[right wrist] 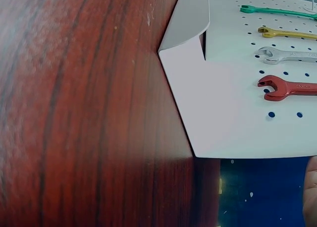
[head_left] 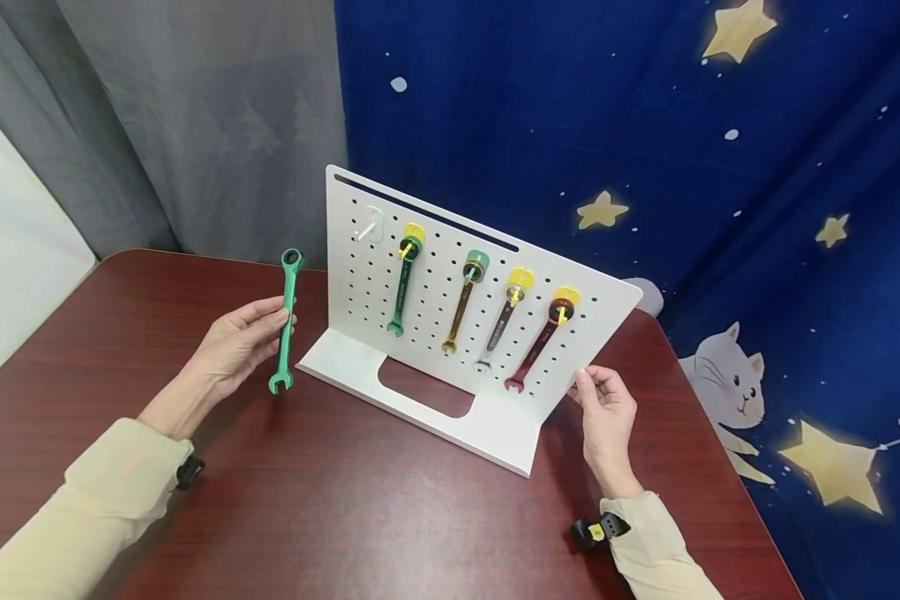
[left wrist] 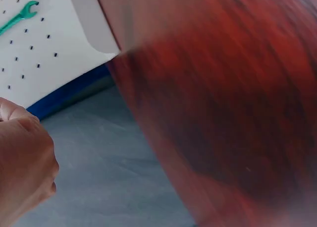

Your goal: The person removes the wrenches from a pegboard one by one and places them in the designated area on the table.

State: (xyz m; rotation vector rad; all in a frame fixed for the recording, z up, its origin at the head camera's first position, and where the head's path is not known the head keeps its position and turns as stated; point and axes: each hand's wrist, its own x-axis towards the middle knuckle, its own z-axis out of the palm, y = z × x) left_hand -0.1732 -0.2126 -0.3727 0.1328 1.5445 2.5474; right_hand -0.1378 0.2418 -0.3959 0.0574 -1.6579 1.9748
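Observation:
In the head view my left hand (head_left: 243,346) pinches a light green combination wrench (head_left: 287,325) by its shaft, ring end up and open end down, left of the white pegboard (head_left: 435,283). My right hand (head_left: 607,412) grips the pegboard's right edge low down, thumb in front and the other fingers partly hidden behind. On the board's hooks hang a dark green wrench (head_left: 402,287), a gold wrench (head_left: 460,312), a silver wrench (head_left: 501,329) and a red wrench (head_left: 534,348). A white hook (head_left: 369,227) at the upper left bears nothing.
The pegboard's foot (head_left: 420,412), with a cut-out in it, rests on the dark red wooden table (head_left: 375,517). Behind the table hang a grey curtain (head_left: 210,117) and a blue curtain (head_left: 510,100) with stars. Each wrist wears a black strap.

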